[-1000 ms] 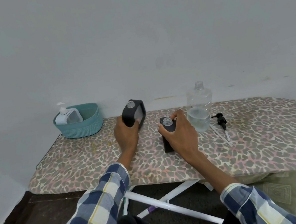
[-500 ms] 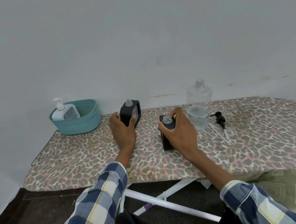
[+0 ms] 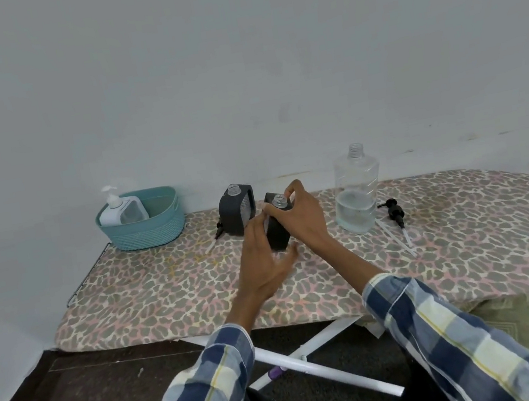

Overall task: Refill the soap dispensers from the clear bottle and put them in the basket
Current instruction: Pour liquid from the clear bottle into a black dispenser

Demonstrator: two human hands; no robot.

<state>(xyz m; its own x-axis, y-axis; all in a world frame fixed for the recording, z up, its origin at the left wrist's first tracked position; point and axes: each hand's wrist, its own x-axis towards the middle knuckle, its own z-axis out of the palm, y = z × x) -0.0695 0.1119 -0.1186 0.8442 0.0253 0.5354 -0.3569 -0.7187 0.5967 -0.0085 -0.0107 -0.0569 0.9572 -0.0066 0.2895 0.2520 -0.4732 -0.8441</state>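
**Two open dispensers waiting on the board, one in hand**

The person is holding the nearer dark dispenser (image 3: 278, 232) with the right hand (image 3: 300, 219), whose fingers are curling round its top by the uncapped clear neck. It is tilting slightly on the patterned ironing board (image 3: 152, 287), probably being steadied or shifted into place for pouring. The left hand (image 3: 262, 263) is reaching in beside it with fingers spread and relaxed; I cannot tell whether they are touching its side, and they are gripping nothing.

Just behind and to the left, the second dark dispenser (image 3: 236, 213) is standing upright, its neck also open, with a black pump (image 3: 219, 232) lying at its foot. To the right, the clear bottle (image 3: 357, 192) is standing uncapped and roughly a third full of clear liquid, near enough to be picked up for pouring. Another pump (image 3: 394, 211), with its white tube, is lying just beyond the bottle, presumably set aside until the refill is done.

At the far left end of the board, the teal basket (image 3: 157, 231) is holding one white pump dispenser (image 3: 123, 212), its pump fitted; the rest of the basket looks free for the two dark ones.
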